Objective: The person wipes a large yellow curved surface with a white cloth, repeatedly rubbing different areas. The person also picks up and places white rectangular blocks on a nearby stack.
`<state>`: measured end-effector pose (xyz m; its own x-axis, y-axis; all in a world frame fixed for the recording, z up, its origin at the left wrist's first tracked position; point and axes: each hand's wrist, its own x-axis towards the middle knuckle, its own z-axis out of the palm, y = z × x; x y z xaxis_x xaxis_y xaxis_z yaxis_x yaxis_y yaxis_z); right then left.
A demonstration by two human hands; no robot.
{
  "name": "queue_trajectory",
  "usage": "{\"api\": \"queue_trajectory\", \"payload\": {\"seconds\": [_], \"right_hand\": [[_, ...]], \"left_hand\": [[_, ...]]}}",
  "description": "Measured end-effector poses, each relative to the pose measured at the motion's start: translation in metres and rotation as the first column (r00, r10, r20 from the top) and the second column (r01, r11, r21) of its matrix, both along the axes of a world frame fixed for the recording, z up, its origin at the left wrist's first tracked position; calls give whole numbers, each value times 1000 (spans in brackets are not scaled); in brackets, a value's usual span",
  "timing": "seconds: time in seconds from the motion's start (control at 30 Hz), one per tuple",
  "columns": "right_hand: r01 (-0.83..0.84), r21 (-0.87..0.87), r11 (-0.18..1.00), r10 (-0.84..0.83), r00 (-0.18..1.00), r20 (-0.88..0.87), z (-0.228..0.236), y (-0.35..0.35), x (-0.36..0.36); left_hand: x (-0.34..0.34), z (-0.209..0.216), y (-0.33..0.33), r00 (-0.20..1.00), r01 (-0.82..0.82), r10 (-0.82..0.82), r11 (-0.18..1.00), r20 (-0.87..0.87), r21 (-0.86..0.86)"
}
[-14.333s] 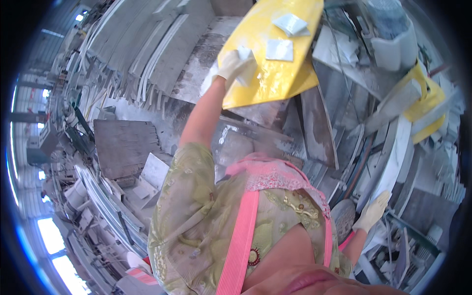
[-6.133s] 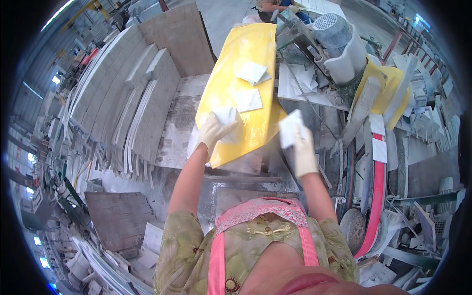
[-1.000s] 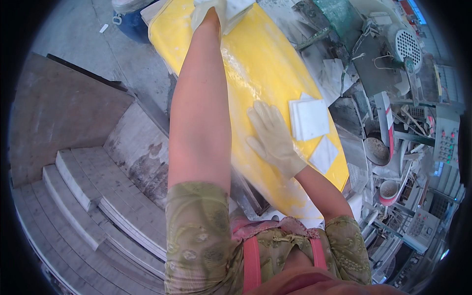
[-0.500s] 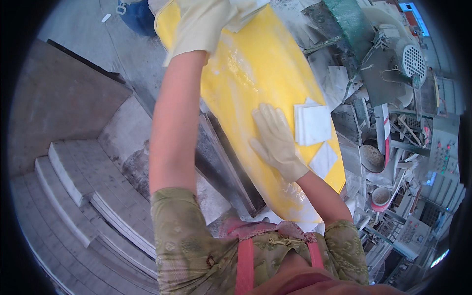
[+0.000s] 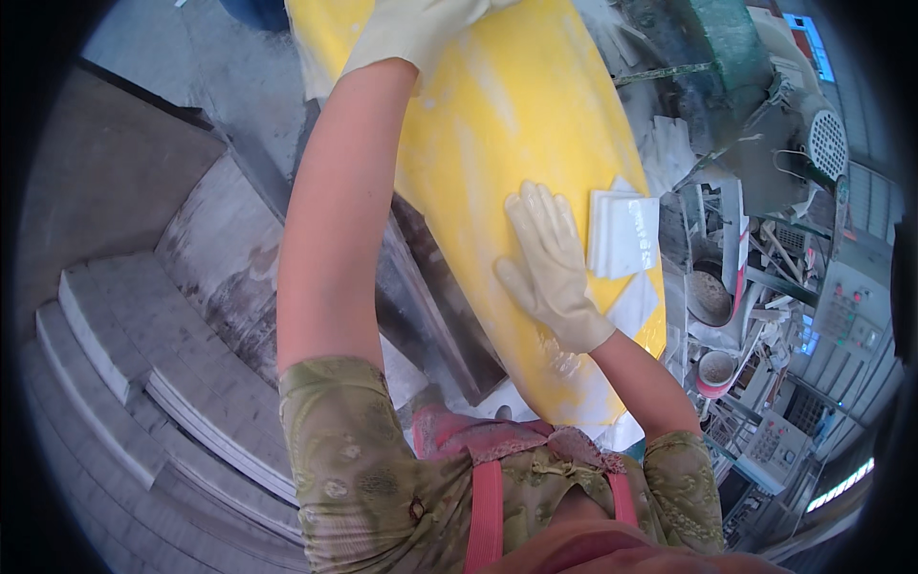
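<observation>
A wet yellow surface (image 5: 478, 172), long and smooth with whitish streaks, stretches out before me. On it my right hand (image 5: 555, 268), in a cream rubber glove, lies flat with the fingers stretched out. Just right of that hand sits a small stack of white square tiles (image 5: 626, 234). Another white tile (image 5: 633, 304) lies flat beside the stack, nearer to me. My left hand (image 5: 421, 27), gloved the same way, reaches over the far end of the yellow surface. Its fingers are cut off by the picture's upper edge, so anything under them is hidden.
Stacked grey-white slabs (image 5: 182, 402) stand at the lower left, below a brown panel (image 5: 115, 182). Green machinery (image 5: 732, 48) is at the far right. Round containers of pale material, one a pink-rimmed bucket (image 5: 715, 369), and control boxes (image 5: 770, 450) stand along the right.
The view has shifted slightly. White pieces seen by my left hand earlier are now out of the picture, and that hand sits higher at the edge. My right hand stays flat beside the tile stack.
</observation>
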<state>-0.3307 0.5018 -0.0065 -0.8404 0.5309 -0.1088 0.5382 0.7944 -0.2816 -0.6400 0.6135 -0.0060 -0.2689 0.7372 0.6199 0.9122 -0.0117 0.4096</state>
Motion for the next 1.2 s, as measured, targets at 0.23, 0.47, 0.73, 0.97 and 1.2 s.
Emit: {"api": "queue_trajectory", "payload": {"seconds": [0.23,0.47,0.73,0.97,1.2], "right_hand": [[-17,8,1000,17,998,-56,3,1,1],[-15,17,1000,16,998,-55,3,1,6],[-33,63,997,39,994,-100,-8,1,14],[-13,109,994,28,990,-137,-15,-3,15],[-20,237,971,85,959,-269,-16,-9,21]], "left_hand": [[5,8,3,991,47,-42,998,129,-35],[7,10,4,996,26,-16,994,93,-109],[19,20,-5,887,-263,352,917,-299,300],[113,-21,-144,871,58,-174,965,460,257],[226,-65,-310,233,28,71,996,970,-79]]}}
